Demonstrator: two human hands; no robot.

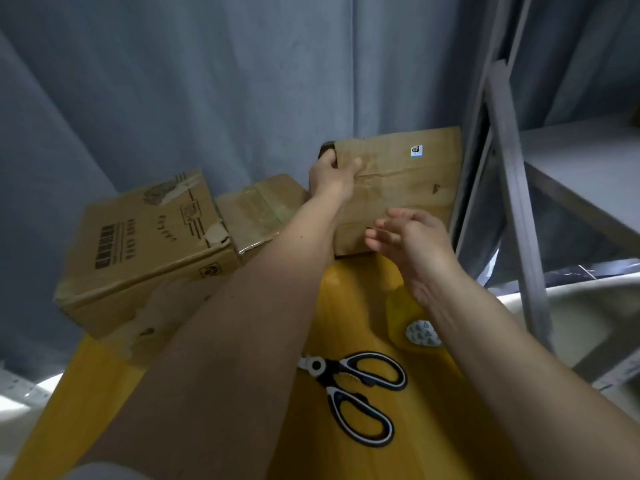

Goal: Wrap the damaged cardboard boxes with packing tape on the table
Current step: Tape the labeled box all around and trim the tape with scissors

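Box (398,188) stands tilted at the far desk (349,299) edge: my left hand (332,178) grips its corner, right hand (412,237) spread beside it, tape (420,332) near.

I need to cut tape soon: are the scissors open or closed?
Closed: the scissors lie with both handle loops close together; blades hidden.

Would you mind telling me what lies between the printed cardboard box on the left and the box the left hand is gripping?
In the head view, a smaller tape-covered box sits between the printed box and the gripped box.
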